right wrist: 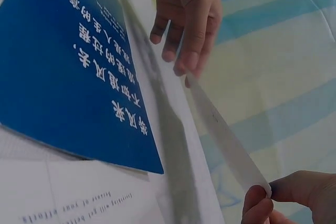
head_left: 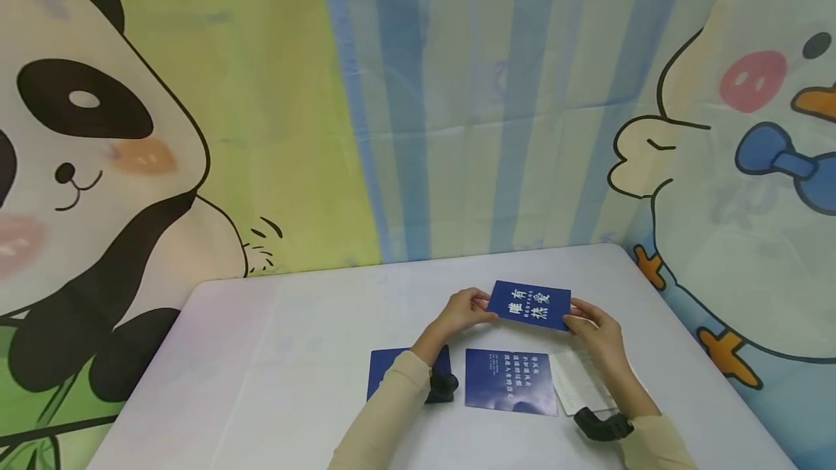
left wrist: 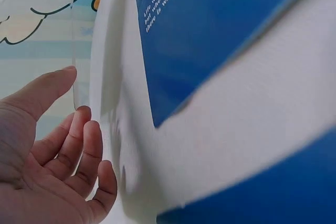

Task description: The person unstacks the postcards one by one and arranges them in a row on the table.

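Note:
A blue card (head_left: 530, 304) with white lettering is held up above the table by both hands. My left hand (head_left: 465, 312) pinches its left edge between thumb and fingers, and my right hand (head_left: 596, 332) pinches the right edge. From the right wrist, the card (right wrist: 226, 132) shows its pale back, nearly edge-on. Below it on the table lies a second blue card (head_left: 511, 381) with white text. Another blue card (head_left: 385, 368) lies to the left, partly hidden by my left forearm. A white printed card (head_left: 578, 379) lies on the right, partly beneath my right arm.
The white table (head_left: 281, 354) stretches to the left and its back edge meets a hanging cloth (head_left: 451, 107) with stripes. A cartoon panda (head_left: 85, 151) is printed at the left and a white duck (head_left: 738, 238) at the right. Dark bands (head_left: 602, 426) sit at the wrists.

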The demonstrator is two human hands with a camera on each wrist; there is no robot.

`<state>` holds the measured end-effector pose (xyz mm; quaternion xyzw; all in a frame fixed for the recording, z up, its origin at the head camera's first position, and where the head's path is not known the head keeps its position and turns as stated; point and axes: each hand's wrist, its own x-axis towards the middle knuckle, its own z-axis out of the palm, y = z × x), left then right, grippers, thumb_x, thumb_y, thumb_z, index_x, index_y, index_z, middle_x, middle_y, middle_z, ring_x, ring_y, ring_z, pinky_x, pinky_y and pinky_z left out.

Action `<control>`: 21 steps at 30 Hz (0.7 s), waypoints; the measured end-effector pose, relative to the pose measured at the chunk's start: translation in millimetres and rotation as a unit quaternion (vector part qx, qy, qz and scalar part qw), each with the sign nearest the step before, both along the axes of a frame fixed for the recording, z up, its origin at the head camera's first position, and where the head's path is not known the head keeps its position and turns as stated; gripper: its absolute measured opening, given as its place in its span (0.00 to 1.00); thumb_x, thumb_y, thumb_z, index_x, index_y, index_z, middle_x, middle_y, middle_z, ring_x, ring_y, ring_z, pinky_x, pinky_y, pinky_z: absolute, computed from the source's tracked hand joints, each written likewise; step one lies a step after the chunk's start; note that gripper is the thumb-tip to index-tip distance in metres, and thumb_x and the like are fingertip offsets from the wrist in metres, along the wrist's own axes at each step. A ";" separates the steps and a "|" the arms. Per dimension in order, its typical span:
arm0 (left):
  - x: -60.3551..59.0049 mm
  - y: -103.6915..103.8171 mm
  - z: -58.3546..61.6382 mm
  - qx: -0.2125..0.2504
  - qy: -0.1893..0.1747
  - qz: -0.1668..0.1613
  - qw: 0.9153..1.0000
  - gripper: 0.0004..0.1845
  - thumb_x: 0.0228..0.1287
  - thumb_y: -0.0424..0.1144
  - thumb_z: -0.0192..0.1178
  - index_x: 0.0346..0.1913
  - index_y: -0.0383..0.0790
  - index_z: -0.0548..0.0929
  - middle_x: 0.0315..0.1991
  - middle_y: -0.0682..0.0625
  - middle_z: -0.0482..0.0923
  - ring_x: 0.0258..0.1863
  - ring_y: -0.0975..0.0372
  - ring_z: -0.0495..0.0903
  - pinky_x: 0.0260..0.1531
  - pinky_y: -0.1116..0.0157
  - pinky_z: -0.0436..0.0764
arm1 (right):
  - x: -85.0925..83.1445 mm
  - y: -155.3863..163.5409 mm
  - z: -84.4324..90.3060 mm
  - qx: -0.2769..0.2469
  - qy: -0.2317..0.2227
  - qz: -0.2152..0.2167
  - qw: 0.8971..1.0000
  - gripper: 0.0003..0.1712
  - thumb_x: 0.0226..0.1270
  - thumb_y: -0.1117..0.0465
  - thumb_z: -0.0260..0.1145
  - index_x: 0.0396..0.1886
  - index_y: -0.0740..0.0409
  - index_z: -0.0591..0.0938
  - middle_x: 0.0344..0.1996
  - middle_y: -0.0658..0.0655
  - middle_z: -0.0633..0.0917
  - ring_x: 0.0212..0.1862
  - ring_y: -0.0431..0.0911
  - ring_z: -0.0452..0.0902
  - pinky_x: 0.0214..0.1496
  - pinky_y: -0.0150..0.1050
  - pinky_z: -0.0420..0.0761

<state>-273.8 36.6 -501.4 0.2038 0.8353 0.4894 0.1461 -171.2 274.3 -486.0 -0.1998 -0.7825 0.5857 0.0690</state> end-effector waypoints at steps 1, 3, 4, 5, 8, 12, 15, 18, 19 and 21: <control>1.2 -2.6 0.6 0.000 0.002 -0.001 1.000 0.23 0.54 0.37 0.73 0.52 0.32 0.81 0.36 0.50 0.81 0.34 0.66 0.76 0.36 0.72 0.77 | 0.3 -1.6 0.5 -0.003 0.005 0.003 1.000 0.29 0.69 0.66 0.61 0.69 0.66 0.68 0.58 0.66 0.74 0.36 0.28 0.75 0.41 0.26 0.79; 3.8 -7.7 2.6 0.000 0.006 -0.002 1.000 0.23 0.55 0.37 0.72 0.52 0.32 0.80 0.36 0.49 0.80 0.34 0.65 0.77 0.36 0.71 0.78 | 0.5 -4.3 1.1 -0.007 0.012 0.008 1.000 0.29 0.69 0.66 0.61 0.68 0.67 0.68 0.57 0.67 0.74 0.36 0.27 0.75 0.40 0.27 0.79; 5.3 -10.2 3.7 0.001 0.007 -0.001 1.000 0.23 0.55 0.37 0.72 0.53 0.32 0.80 0.36 0.49 0.80 0.34 0.65 0.77 0.35 0.71 0.77 | 0.6 -5.8 1.4 -0.009 0.015 0.010 1.000 0.29 0.69 0.67 0.61 0.68 0.67 0.68 0.57 0.67 0.74 0.35 0.27 0.75 0.40 0.27 0.80; 6.7 -12.7 4.8 0.002 0.008 -0.001 1.000 0.23 0.56 0.37 0.72 0.53 0.32 0.80 0.36 0.49 0.80 0.34 0.65 0.77 0.35 0.71 0.77 | 0.8 -7.2 1.7 -0.012 0.019 0.012 1.000 0.29 0.68 0.67 0.61 0.68 0.68 0.68 0.57 0.67 0.74 0.35 0.27 0.75 0.40 0.27 0.79; 10.3 -19.7 7.1 0.002 0.015 0.001 1.000 0.23 0.57 0.37 0.71 0.54 0.33 0.80 0.37 0.49 0.80 0.34 0.65 0.76 0.35 0.71 0.77 | 1.6 -11.5 2.6 -0.017 0.023 0.018 0.999 0.29 0.68 0.67 0.61 0.68 0.68 0.68 0.55 0.66 0.75 0.36 0.27 0.76 0.40 0.26 0.79; 14.9 -27.2 8.9 0.001 0.029 0.001 1.000 0.22 0.58 0.36 0.70 0.55 0.32 0.79 0.39 0.49 0.81 0.35 0.65 0.76 0.34 0.72 0.76 | 3.5 -16.7 3.5 -0.025 0.026 0.023 0.999 0.29 0.68 0.67 0.61 0.68 0.68 0.68 0.53 0.64 0.75 0.38 0.29 0.76 0.39 0.25 0.78; 18.7 -32.4 10.4 0.006 0.039 0.002 0.999 0.22 0.59 0.34 0.69 0.55 0.31 0.79 0.39 0.47 0.81 0.35 0.65 0.77 0.32 0.72 0.76 | 5.3 -20.7 4.5 -0.029 0.031 0.027 0.999 0.29 0.68 0.68 0.61 0.68 0.69 0.68 0.53 0.64 0.75 0.38 0.29 0.77 0.39 0.24 0.78; 23.6 -38.7 13.0 0.011 0.047 0.005 0.999 0.22 0.59 0.33 0.68 0.56 0.31 0.79 0.40 0.46 0.82 0.35 0.63 0.77 0.30 0.72 0.76 | 7.2 -24.9 5.6 -0.034 0.042 0.035 0.998 0.28 0.69 0.69 0.59 0.67 0.69 0.68 0.50 0.61 0.76 0.37 0.28 0.76 0.39 0.24 0.78; 25.6 -40.8 13.9 0.010 0.048 0.007 0.999 0.22 0.59 0.33 0.67 0.56 0.31 0.79 0.40 0.46 0.82 0.35 0.63 0.77 0.30 0.72 0.75 | 7.9 -26.1 5.8 -0.037 0.046 0.039 0.998 0.27 0.69 0.70 0.58 0.67 0.70 0.68 0.49 0.59 0.76 0.36 0.28 0.76 0.38 0.24 0.78; 29.8 -45.5 15.5 0.010 0.051 0.011 0.999 0.22 0.59 0.33 0.67 0.56 0.31 0.79 0.41 0.46 0.82 0.36 0.62 0.78 0.30 0.72 0.76 | 9.0 -28.4 5.8 -0.042 0.054 0.046 0.997 0.26 0.69 0.71 0.57 0.66 0.71 0.69 0.45 0.55 0.77 0.35 0.29 0.76 0.38 0.25 0.79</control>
